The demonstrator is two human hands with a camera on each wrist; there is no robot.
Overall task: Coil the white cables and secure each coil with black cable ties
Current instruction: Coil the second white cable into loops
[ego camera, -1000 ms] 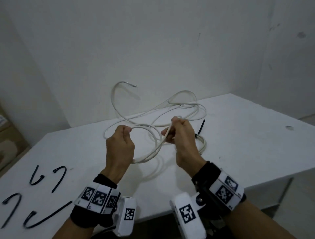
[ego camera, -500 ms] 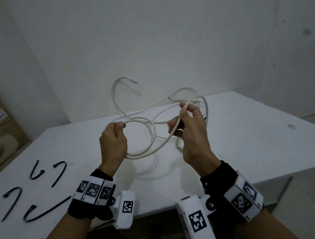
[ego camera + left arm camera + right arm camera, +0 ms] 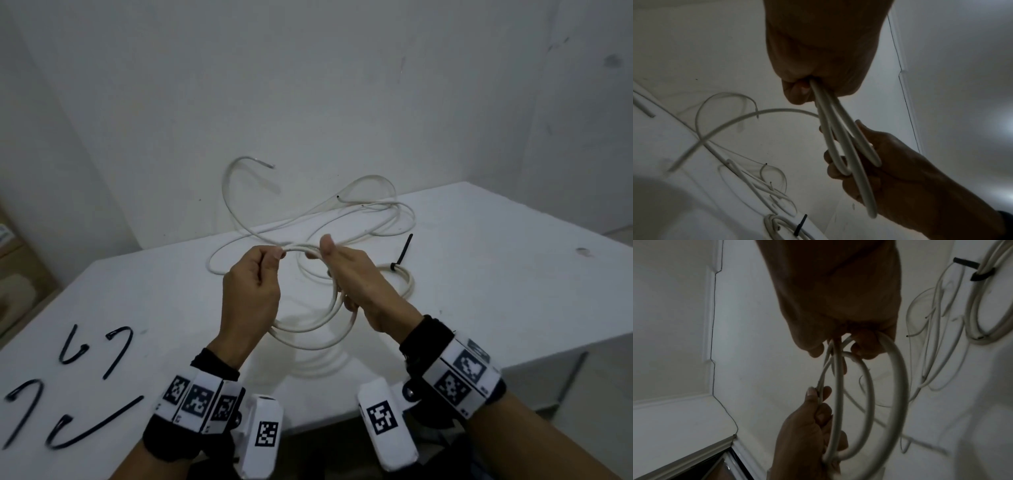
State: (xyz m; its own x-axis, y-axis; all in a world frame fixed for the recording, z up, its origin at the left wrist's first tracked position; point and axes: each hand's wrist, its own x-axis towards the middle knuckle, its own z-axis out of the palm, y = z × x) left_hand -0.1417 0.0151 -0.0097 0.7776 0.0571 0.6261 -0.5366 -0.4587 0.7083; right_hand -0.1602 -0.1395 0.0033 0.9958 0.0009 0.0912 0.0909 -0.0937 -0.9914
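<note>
Smooth white table (image 3: 479,274), both fists, left hand (image 3: 251,291) and right hand (image 3: 356,277), gripping round cable loops (image 3: 308,329), tied coil (image 3: 406,281) just right, curved black ties (image 3: 85,380) far left.

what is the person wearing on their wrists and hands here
Both hands, left hand and right hand, are bare, no gloves. Each wrist carries a black cuff wrapped by a white band printed with square black-and-white coded markers, and a white box-shaped camera housing bearing one such marker hangs under each wrist. The forearms are uncovered.
</note>
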